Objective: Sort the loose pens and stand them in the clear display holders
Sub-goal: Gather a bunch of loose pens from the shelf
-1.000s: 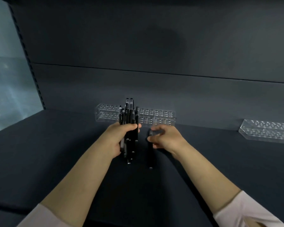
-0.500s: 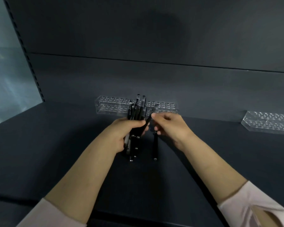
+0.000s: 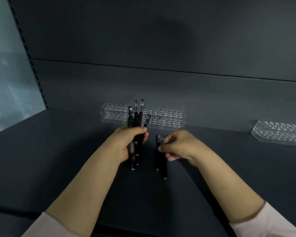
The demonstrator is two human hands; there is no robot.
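My left hand [image 3: 126,144] grips an upright bundle of several black pens [image 3: 137,120] with clear caps, held above the dark shelf. Their tips stick out below my palm. My right hand [image 3: 179,147] pinches two black pens [image 3: 161,161] just to the right of the bundle, also roughly upright. Behind both hands a clear display holder [image 3: 167,118] with rows of holes stands against the back wall, with no pens seen in it. A second clear holder [image 3: 280,132] lies at the far right.
The dark shelf surface [image 3: 58,151] spreads wide to the left and right of my hands. A dark back panel [image 3: 161,82] rises behind the holders. A slotted upright rail [image 3: 32,65] and a bluish panel border the left side.
My right hand drew back from the bundle and moved down and right, now holding two pens instead of one. The bundle in my left hand stayed about where it was.
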